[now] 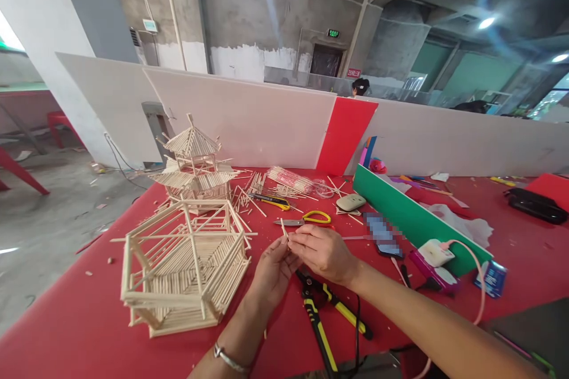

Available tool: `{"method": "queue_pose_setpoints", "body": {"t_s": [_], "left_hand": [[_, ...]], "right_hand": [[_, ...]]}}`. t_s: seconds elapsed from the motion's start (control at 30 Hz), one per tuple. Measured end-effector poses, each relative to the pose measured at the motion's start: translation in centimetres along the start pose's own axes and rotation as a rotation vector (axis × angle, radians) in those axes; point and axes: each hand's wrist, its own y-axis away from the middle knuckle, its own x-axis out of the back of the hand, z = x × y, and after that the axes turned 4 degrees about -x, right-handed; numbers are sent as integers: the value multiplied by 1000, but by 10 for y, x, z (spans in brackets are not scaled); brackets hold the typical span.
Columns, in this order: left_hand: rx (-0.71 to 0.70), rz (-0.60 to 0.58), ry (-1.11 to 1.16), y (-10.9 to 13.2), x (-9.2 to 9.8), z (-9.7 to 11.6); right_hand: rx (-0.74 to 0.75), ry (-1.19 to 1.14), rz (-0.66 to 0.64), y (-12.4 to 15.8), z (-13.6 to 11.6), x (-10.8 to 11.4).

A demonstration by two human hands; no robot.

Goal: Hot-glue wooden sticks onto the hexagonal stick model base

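Observation:
My left hand [276, 269] and my right hand [322, 253] meet over the red table. Both are closed, pinching a short pale wooden stick [284, 227] whose upper end shows above the fingertips. To their left stands a hexagonal frame of wooden sticks [191, 284], with sticks crossing its top. Behind it is a tiered stick pagoda [194, 157] with a pointed roof. Yellow-handled scissors [306, 220] lie just beyond my fingers. Below my hands are black and yellow pliers [320, 314], partly covered by my right hand.
A yellow utility knife [269, 200], loose sticks [251, 189] and a packet of sticks [290, 180] lie behind. On the right are a phone [383, 235], a green board [413, 219], a charger on a power strip [435, 253] and a pink cable [478, 278].

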Motion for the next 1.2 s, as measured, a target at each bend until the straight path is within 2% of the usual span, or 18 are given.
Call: {"method": "queue_pose_setpoints", "body": {"t_s": [0.13, 0.23, 0.33, 0.5, 0.83, 1.2], "left_hand": [[-25, -23, -31, 3, -5, 0], [-22, -32, -48, 4, -8, 1], [10, -36, -68, 5, -11, 2], [22, -34, -83, 5, -11, 4], [58, -82, -109, 5, -9, 0], [37, -107, -185, 9, -18, 6]], "right_hand": [[-71, -58, -34, 5, -2, 9], [-298, -99, 5, 2, -1, 12], [-445, -194, -53, -4, 7, 9], [-392, -273, -200, -9, 16, 0], [-372, -254, -132, -4, 18, -2], [-387, -360, -234, -4, 20, -1]]}}
